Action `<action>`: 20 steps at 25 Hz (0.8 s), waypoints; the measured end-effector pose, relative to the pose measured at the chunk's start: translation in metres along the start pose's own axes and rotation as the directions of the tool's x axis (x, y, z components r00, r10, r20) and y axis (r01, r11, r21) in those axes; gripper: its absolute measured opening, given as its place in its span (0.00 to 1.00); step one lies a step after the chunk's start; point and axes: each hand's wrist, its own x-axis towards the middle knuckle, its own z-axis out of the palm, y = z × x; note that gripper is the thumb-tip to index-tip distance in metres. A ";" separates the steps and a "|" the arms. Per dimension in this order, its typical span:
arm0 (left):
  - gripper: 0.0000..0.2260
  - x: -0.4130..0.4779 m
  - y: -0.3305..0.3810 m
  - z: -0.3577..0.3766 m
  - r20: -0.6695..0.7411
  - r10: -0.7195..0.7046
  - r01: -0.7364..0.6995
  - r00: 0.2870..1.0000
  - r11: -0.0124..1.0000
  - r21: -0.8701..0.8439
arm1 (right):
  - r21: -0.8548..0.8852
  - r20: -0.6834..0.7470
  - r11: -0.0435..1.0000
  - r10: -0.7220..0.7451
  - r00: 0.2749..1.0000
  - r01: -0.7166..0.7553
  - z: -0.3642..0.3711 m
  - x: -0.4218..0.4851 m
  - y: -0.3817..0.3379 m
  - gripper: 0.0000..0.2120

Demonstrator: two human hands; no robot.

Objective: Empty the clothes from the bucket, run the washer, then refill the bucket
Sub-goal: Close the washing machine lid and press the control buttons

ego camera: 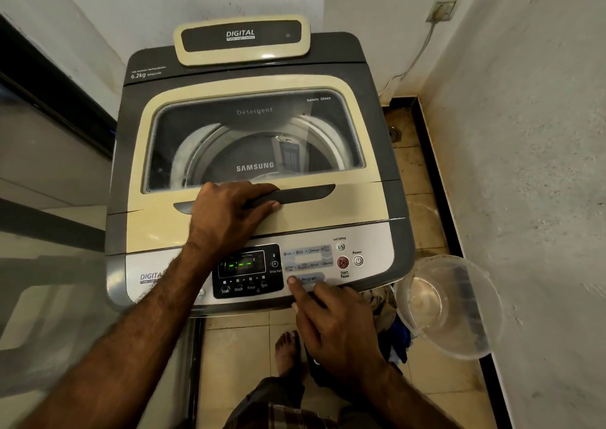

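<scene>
A cream and grey top-loading washer (328,218) fills the middle of the view, its glass lid (255,133) down. My left hand (226,212) rests on the dark lid handle (305,194), fingers curled around its edge. My right hand (331,327) presses its index fingertip on the blue Program button (310,278) of the control panel; the other fingers are curled. The green display (241,264) is lit. A clear plastic bucket (459,304) stands on the floor to the right, with no clothes in it. Clothes (390,317) lie heaped on the floor beside it.
White walls close in at the back and right. A power cord (413,64) runs from a wall socket (441,10) down behind the washer. A glass-topped surface (49,264) lies at the left. My bare foot (287,350) stands on the tiled floor.
</scene>
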 end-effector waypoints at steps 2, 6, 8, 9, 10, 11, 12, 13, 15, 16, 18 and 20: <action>0.18 0.000 -0.002 0.002 0.006 -0.011 0.011 1.000 1.000 -0.005 | 0.005 -0.023 1.000 0.010 1.000 -0.010 0.001 0.000 -0.001 0.19; 0.18 -0.001 -0.006 0.004 0.024 -0.023 0.023 0.999 1.000 -0.004 | -0.012 -0.042 1.000 0.020 0.999 -0.020 0.005 0.000 -0.004 0.19; 0.18 -0.001 -0.007 0.005 0.029 -0.020 0.021 0.999 1.000 -0.003 | -0.019 -0.033 1.000 0.002 0.999 -0.002 0.007 0.000 -0.003 0.18; 0.19 -0.001 -0.007 0.005 0.032 -0.022 0.022 0.999 1.000 -0.006 | -0.020 -0.030 1.000 -0.003 1.000 0.002 0.007 0.000 -0.003 0.18; 0.19 -0.001 -0.007 0.005 0.036 -0.025 0.026 0.999 1.000 -0.008 | -0.018 -0.030 1.000 -0.004 1.000 0.004 0.007 0.000 -0.003 0.18; 0.19 -0.001 -0.006 0.005 0.040 -0.028 0.028 0.999 1.000 -0.006 | -0.009 -0.030 1.000 -0.001 1.000 0.001 0.006 -0.001 -0.003 0.19; 0.20 -0.001 -0.006 0.005 0.043 -0.031 0.031 0.999 1.000 -0.004 | 0.006 -0.028 1.000 0.006 1.000 -0.006 0.005 -0.001 -0.003 0.19; 0.20 -0.001 -0.007 0.006 0.043 -0.032 0.032 0.999 0.999 -0.005 | 0.022 -0.023 1.000 0.015 1.000 -0.014 0.004 -0.001 -0.002 0.19; 0.20 -0.002 -0.007 0.006 0.046 -0.031 0.032 0.998 0.999 -0.011 | 0.061 -0.003 0.998 0.026 1.000 -0.025 0.002 0.000 -0.001 0.19; 0.20 -0.002 -0.007 0.006 0.049 -0.031 0.031 0.998 0.999 -0.012 | 0.085 0.010 0.996 0.029 1.000 -0.030 0.001 -0.001 0.000 0.19; 0.21 -0.001 -0.007 0.006 0.058 -0.032 0.033 0.998 0.999 -0.014 | 0.126 0.015 0.990 0.062 0.998 -0.063 -0.005 -0.002 0.004 0.19; 0.21 -0.001 -0.007 0.005 0.064 -0.035 0.036 0.997 0.999 -0.014 | 0.128 -0.026 0.980 0.157 0.987 -0.152 -0.013 -0.005 0.020 0.19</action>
